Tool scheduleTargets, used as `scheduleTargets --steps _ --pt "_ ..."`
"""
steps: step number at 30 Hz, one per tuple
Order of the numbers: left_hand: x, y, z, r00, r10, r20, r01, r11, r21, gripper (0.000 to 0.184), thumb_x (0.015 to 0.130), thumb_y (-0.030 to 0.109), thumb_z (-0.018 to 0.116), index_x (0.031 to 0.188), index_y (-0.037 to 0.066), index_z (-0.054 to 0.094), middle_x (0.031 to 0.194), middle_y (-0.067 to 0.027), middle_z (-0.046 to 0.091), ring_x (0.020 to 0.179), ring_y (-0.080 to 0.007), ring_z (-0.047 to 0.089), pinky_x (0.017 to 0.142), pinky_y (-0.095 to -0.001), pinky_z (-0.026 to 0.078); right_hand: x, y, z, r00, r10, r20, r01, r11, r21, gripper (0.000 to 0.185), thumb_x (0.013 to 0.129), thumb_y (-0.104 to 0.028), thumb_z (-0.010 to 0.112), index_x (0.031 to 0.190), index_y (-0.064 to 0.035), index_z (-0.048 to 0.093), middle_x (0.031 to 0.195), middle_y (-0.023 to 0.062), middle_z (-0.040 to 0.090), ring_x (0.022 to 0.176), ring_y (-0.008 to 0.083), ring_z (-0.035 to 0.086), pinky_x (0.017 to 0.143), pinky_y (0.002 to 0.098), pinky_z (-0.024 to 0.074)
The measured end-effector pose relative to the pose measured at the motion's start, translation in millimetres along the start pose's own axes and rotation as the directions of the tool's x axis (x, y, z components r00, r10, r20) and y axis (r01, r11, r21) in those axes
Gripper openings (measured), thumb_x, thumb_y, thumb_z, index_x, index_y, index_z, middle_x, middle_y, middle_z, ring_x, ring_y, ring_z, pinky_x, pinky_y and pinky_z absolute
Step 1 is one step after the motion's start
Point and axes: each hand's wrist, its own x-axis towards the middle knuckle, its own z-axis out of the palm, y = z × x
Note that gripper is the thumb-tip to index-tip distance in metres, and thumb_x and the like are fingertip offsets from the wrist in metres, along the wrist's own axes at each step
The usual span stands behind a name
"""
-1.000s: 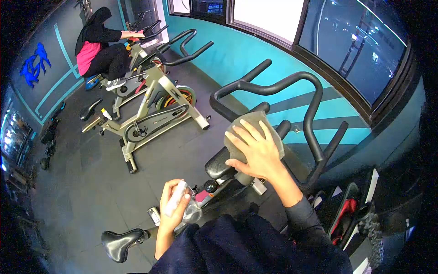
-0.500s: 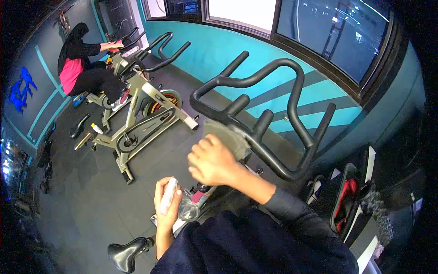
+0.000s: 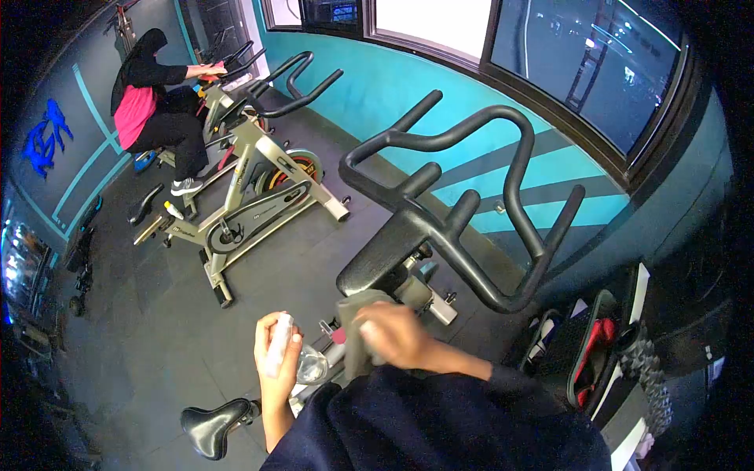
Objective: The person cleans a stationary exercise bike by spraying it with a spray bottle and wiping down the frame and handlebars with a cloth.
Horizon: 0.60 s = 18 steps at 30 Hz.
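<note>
My left hand [image 3: 272, 361] is wrapped round a spray bottle with a white spray head [image 3: 279, 345] and a clear body [image 3: 312, 366]. A grey-green cloth [image 3: 355, 334] hangs from my right hand [image 3: 397, 334], whose closed fingers are smeared by motion. Both hands are above the frame of a spin bike. Its black handlebar [image 3: 463, 235] stands just ahead, with a dark padded centre piece [image 3: 385, 255] that the cloth hangs close to. The black saddle [image 3: 212, 428] of a bike is below my left hand.
A second spin bike [image 3: 259, 196] stands ahead left. Beyond it a person [image 3: 145, 102] in black and pink sits on another bike. A teal wall [image 3: 377, 94] with windows runs along the right. Step platforms [image 3: 585, 353] and a textured roller [image 3: 652, 377] are at lower right.
My right hand has drawn the cloth back from the handlebar's centre, down toward my body. The left hand keeps the bottle, slightly further left. The seated person's legs have moved.
</note>
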Motion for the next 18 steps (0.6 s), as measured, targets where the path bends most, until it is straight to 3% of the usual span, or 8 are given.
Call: scheduleTargets --steps 2,4,7,9,10,12,14,18 --pt "-3 5 3 0.997 -0.029 0.065 0.026 0.999 0.045 0.032 0.084 0.006 0.061 0.113 0.001 0.048 0.087 -0.0056 0.057 0.081 -0.0122 0.054 0.075 -0.0271 0.045 -3 -15 -33 0.925 0.316 -0.213 -0.215 0.894 0.393 0.036 0.094 -0.033 0.043 0.086 -0.0027 0.059 0.080 0.0102 0.062 0.076 0.0207 0.058 0.072 0.0349 0.0447" --pt "-6 8 5 0.990 -0.059 0.126 0.052 0.997 0.060 0.034 0.083 0.006 0.061 0.114 0.001 0.048 0.088 -0.0058 0.058 0.082 -0.0125 0.055 0.075 -0.0272 0.045 5 -40 -73 0.763 0.453 -0.461 -0.063 0.762 0.644 0.042 0.096 -0.039 0.037 0.086 -0.0033 0.057 0.078 0.0074 0.060 0.074 0.0196 0.057 0.073 0.0326 0.0461" --pt "-6 14 13 0.964 -0.109 0.241 0.097 0.993 0.064 0.035 0.082 0.008 0.061 0.114 0.002 0.047 0.092 -0.0078 0.057 0.087 -0.0165 0.056 0.080 -0.0301 0.045 11 -56 -120 0.665 -0.021 -0.747 0.462 0.798 0.388 0.058 0.094 -0.054 0.027 0.106 -0.0014 0.050 0.103 0.0153 0.058 0.101 0.0248 0.054 0.092 0.0392 0.0417" --pt "-8 11 18 0.946 -0.112 0.303 0.105 0.994 0.041 0.036 0.081 0.007 0.061 0.114 0.002 0.047 0.092 -0.0076 0.057 0.086 -0.0165 0.056 0.080 -0.0302 0.045 12 -49 -132 0.617 -0.336 -0.711 0.398 0.913 -0.086 0.067 0.095 -0.055 0.021 0.123 -0.0010 0.048 0.127 0.0182 0.049 0.124 0.0301 0.041 0.107 0.0462 0.0284" --pt "-7 10 19 0.938 -0.114 0.327 0.101 0.993 0.055 0.037 0.081 0.007 0.061 0.115 0.002 0.047 0.090 -0.0069 0.057 0.086 -0.0162 0.056 0.080 -0.0300 0.045 13 -45 -134 0.744 -0.396 -0.538 0.241 0.910 -0.338 0.072 0.094 -0.058 0.017 0.128 -0.0010 0.045 0.134 0.0187 0.042 0.130 0.0326 0.033 0.109 0.0475 0.0220" --pt "-7 9 24 0.929 -0.089 0.360 0.076 0.996 0.051 0.037 0.081 0.004 0.062 0.115 0.002 0.047 0.088 -0.0060 0.059 0.082 -0.0142 0.056 0.076 -0.0283 0.045 11 -33 -124 0.954 -0.180 -0.241 -0.041 0.718 -0.695 0.081 0.090 -0.066 0.010 0.137 -0.0088 0.043 0.148 0.0184 0.026 0.140 0.0382 0.012 0.112 0.0496 0.0067" --pt "-6 10 30 0.914 -0.029 0.404 0.017 0.999 0.033 0.038 0.081 0.002 0.062 0.116 0.001 0.048 0.084 -0.0056 0.061 0.078 -0.0117 0.056 0.071 -0.0269 0.046 1 2 -103 0.985 0.163 -0.059 -0.138 0.537 -0.832 0.059 0.089 -0.057 0.040 0.137 -0.0236 0.043 0.150 0.0195 0.018 0.137 0.0452 0.012 0.108 0.0584 0.0151" --pt "-6 17 43 0.906 -0.039 0.422 0.015 0.998 0.059 0.038 0.081 0.002 0.062 0.116 0.002 0.048 0.084 -0.0060 0.062 0.079 -0.0119 0.057 0.071 -0.0271 0.046 3 10 -99 0.987 0.128 -0.093 -0.144 0.476 -0.867 0.063 0.086 -0.048 0.053 0.140 -0.0205 0.038 0.150 0.0202 0.014 0.136 0.0446 0.016 0.104 0.0514 0.0326"
